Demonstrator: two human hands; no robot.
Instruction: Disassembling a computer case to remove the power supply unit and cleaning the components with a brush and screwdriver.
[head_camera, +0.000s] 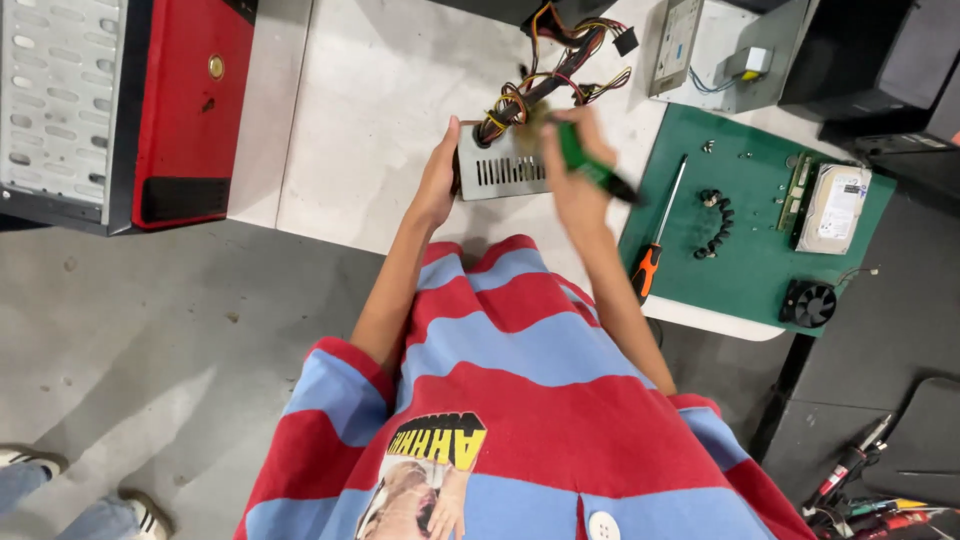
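A grey concrete floor fills the lower left of the head view, with another person's shoes at its bottom corner. Above it runs a pale, scuffed counter. At the counter's left end stands a red and grey computer case, lying open with its perforated metal side up. At the right end lies a green mat, and past it the floor is dark.

On the mat, from big to small: a hard drive, a small black fan, a screwdriver with an orange and black handle, a curl of black cable and a few loose screws.

Near the counter's front edge sits a grey power supply box with slotted vents, its bundle of coloured wires trailing away. The left hand clasps the box's left end, fingers wrapped on it. The right hand is over the box's right end, fingers closed round a green-handled tool — possibly a brush, since its tip is blurred.
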